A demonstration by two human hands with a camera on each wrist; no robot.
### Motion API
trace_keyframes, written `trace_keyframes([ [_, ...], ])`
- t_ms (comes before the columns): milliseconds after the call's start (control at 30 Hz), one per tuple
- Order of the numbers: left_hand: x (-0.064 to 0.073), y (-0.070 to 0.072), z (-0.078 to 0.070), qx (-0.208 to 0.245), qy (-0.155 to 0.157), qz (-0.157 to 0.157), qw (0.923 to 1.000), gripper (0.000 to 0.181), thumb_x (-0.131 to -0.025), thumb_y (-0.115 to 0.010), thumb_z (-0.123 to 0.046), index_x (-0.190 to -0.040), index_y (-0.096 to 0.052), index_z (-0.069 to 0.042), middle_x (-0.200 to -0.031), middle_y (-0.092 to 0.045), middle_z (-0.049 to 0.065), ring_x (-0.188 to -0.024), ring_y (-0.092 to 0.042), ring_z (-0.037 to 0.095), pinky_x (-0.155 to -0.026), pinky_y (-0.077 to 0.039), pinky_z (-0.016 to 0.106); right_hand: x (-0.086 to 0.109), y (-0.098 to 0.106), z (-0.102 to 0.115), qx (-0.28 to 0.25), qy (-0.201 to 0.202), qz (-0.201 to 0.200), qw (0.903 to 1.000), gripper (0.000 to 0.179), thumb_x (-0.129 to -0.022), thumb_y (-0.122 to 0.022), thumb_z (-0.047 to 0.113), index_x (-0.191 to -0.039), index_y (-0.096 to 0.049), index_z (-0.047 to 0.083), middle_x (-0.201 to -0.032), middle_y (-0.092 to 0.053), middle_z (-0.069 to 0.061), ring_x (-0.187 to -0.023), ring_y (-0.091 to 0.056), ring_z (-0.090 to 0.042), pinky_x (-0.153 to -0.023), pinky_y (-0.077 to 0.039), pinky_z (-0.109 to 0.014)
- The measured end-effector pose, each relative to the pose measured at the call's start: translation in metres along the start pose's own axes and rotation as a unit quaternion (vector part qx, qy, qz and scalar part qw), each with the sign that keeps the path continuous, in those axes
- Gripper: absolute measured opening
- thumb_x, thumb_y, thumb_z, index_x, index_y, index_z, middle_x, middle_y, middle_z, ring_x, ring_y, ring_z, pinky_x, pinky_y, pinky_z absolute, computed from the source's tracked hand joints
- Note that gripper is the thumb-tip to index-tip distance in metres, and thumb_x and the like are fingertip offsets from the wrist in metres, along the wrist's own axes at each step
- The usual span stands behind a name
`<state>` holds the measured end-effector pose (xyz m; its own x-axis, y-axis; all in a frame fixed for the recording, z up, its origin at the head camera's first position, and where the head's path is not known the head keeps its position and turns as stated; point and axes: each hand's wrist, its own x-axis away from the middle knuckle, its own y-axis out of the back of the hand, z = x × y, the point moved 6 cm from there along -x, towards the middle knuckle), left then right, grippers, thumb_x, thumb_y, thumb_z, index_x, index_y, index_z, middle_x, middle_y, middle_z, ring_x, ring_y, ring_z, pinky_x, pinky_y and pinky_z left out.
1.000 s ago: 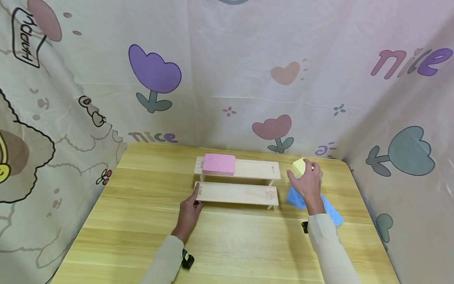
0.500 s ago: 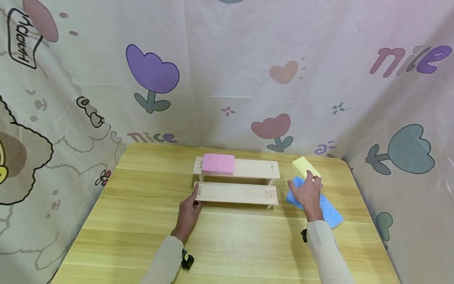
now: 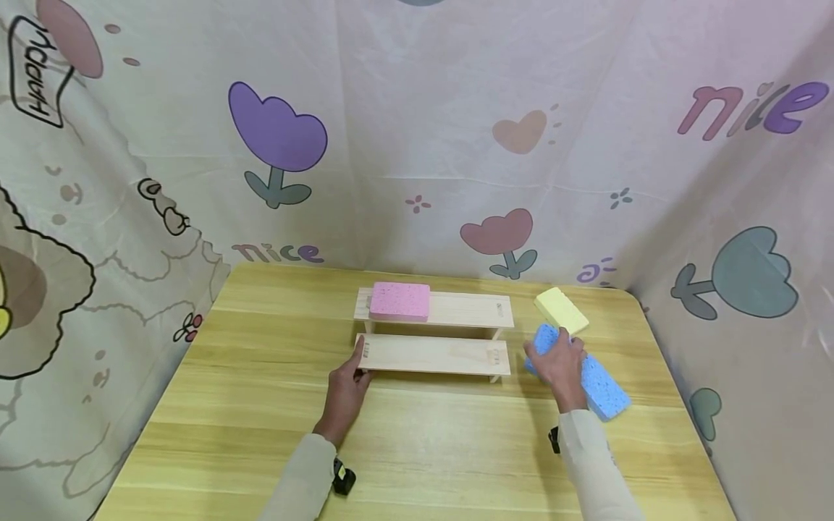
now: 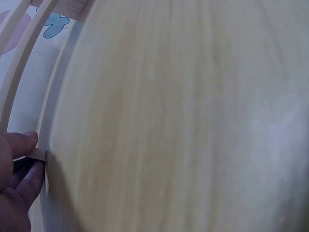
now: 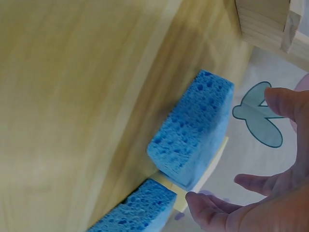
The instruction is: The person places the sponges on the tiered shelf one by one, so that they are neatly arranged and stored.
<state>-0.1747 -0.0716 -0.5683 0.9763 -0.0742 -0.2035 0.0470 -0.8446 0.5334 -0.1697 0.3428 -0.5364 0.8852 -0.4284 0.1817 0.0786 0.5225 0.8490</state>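
My left hand (image 3: 345, 398) pinches the left end of the front tier of a two-step wooden shelf (image 3: 433, 354); in the left wrist view, thumb and fingers (image 4: 29, 181) close on a thin wooden part. A pink sponge (image 3: 399, 301) lies on the back tier, at its left. To the right, my right hand (image 3: 562, 370) hovers over two blue sponges, fingers spread and holding nothing. One blue sponge (image 5: 195, 128) sits nearest the fingertips, the other blue sponge (image 3: 606, 391) right beside it. Behind them lies a yellow sponge (image 3: 562, 311).
All of this stands on a wood-grain table (image 3: 260, 420). A printed cloth (image 3: 404, 145) hangs close behind the table and along both sides. Dark wrist cameras (image 3: 343, 477) sit at both cuffs.
My right hand has let go of the yellow sponge, which now lies flat on the table, and has drawn back toward me over the blue sponges. The left hand stays in place.
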Motion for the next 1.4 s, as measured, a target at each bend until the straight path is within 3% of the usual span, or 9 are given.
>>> trace_keyframes([
  [167,0.000,0.000,0.001,0.002,0.005,0.005,1.0000,0.079,-0.082,-0.068,0.006,-0.148,-0.031,-0.014,-0.127,-0.059,0.022,-0.100,-0.066,0.026,-0.074,-0.057,0.027,0.003,-0.007,-0.002,-0.004,-0.016,0.025,0.9996,0.098,-0.085,-0.061,0.050,-0.150,-0.010,-0.003,-0.140,-0.019,-0.040,-0.126,-0.024,-0.054,-0.097,-0.036,-0.067],
  [467,0.000,-0.001,0.000,-0.003,0.002,0.002,1.0000,0.079,-0.082,-0.068,0.006,-0.149,-0.031,-0.015,-0.126,-0.060,0.022,-0.099,-0.066,0.025,-0.073,-0.057,0.027,0.001,-0.014,-0.005,0.002,-0.025,0.032,0.9992,0.101,-0.085,-0.061,0.051,-0.150,-0.005,-0.004,-0.145,-0.010,-0.042,-0.131,-0.017,-0.056,-0.101,-0.031,-0.068],
  [667,-0.001,-0.002,0.001,-0.008,-0.003,-0.002,1.0000,0.079,-0.081,-0.069,0.006,-0.148,-0.031,-0.014,-0.125,-0.061,0.020,-0.097,-0.067,0.024,-0.072,-0.057,0.028,0.001,-0.021,-0.006,0.015,-0.026,0.036,0.9989,0.100,-0.086,-0.060,0.047,-0.148,-0.006,-0.009,-0.142,-0.012,-0.045,-0.130,-0.016,-0.057,-0.104,-0.028,-0.067],
  [1033,-0.001,0.000,-0.001,-0.011,-0.007,-0.009,0.9999,0.079,-0.080,-0.069,0.008,-0.148,-0.033,-0.012,-0.124,-0.061,0.021,-0.095,-0.067,0.024,-0.070,-0.057,0.027,-0.001,-0.028,-0.004,0.017,-0.041,0.009,0.9990,0.091,-0.084,-0.063,0.044,-0.142,-0.018,-0.009,-0.131,-0.022,-0.046,-0.119,-0.027,-0.055,-0.091,-0.039,-0.065],
  [1400,0.000,-0.001,-0.001,-0.001,-0.005,-0.002,1.0000,0.079,-0.081,-0.068,0.006,-0.148,-0.032,-0.013,-0.126,-0.060,0.021,-0.098,-0.067,0.026,-0.072,-0.058,0.027,-0.002,-0.030,-0.002,0.054,-0.031,-0.022,0.9978,0.082,-0.086,-0.062,0.043,-0.134,-0.025,-0.012,-0.122,-0.029,-0.046,-0.111,-0.032,-0.054,-0.089,-0.037,-0.060],
])
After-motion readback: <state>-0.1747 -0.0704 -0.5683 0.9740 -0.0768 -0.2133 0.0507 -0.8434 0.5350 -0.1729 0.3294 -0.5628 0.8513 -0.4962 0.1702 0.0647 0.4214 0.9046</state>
